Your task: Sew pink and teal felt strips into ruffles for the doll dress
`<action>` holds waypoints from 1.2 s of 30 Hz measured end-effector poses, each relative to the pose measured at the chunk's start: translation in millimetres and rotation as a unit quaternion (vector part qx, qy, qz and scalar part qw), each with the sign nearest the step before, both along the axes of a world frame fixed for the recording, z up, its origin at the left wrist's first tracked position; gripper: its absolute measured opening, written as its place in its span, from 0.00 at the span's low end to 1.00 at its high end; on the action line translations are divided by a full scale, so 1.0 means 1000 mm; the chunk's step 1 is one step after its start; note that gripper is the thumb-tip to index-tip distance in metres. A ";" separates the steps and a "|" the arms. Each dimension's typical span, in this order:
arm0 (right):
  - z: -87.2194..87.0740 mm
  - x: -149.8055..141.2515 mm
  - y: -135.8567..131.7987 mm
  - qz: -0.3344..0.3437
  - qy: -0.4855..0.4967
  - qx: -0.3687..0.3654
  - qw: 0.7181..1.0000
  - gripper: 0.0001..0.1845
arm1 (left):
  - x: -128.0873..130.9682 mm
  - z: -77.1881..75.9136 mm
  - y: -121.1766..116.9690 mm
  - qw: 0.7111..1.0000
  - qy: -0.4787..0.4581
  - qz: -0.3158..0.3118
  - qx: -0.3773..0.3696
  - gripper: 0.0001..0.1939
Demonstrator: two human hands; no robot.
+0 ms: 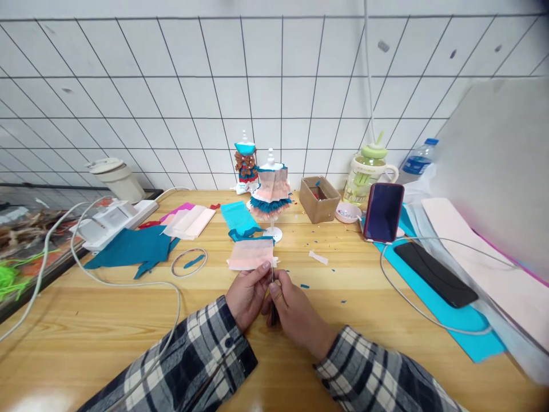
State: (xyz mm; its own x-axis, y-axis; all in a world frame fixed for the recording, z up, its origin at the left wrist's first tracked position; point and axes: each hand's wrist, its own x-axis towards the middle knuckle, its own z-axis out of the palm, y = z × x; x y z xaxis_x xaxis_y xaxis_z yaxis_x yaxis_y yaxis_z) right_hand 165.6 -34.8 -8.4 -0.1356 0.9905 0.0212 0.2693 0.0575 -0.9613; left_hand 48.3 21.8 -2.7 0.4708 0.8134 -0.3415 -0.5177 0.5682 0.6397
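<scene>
My left hand point(250, 294) is closed, its thumb and fingers pinching the lower right edge of a pale pink crepe paper piece point(251, 255) with a blue strip along its top. My right hand point(295, 309) is closed around what look like small dark-handled scissors point(274, 316). Their thin blade points up at the right edge of the pink paper; my fingers hide most of the tool. Just beyond the paper stands a small white dress form point(270, 166) wearing a pink and blue ruffled paper dress point(273, 191).
Behind are a second dressed form point(245, 163) and a cardboard box point(319, 199). Blue paper point(132, 247), a tape ring point(172, 264) and a power strip point(128, 220) lie left. At right are a propped phone point(383, 212), a jug point(364, 177), a black phone point(435, 273) and cables.
</scene>
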 end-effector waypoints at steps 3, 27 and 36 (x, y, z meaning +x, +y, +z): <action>-0.002 -0.001 0.001 -0.010 -0.016 0.013 1.000 0.11 | 0.001 0.002 -0.001 1.000 0.021 0.016 0.008 0.15; 0.000 0.001 0.003 -0.029 -0.035 0.022 0.999 0.08 | 0.005 0.001 -0.001 0.999 -0.023 0.040 0.017 0.13; -0.001 0.002 0.003 -0.034 -0.041 0.020 0.998 0.09 | 0.005 0.001 -0.001 0.999 -0.008 0.039 0.018 0.13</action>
State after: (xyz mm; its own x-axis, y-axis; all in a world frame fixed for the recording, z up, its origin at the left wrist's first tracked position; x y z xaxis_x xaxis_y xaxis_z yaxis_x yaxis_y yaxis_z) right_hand 167.7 -31.5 -9.5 -0.0704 0.9961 0.0530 0.3512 0.0744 -0.9333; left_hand 53.0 21.2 -1.9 0.4101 0.8597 -0.3046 -0.5707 0.5024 0.6496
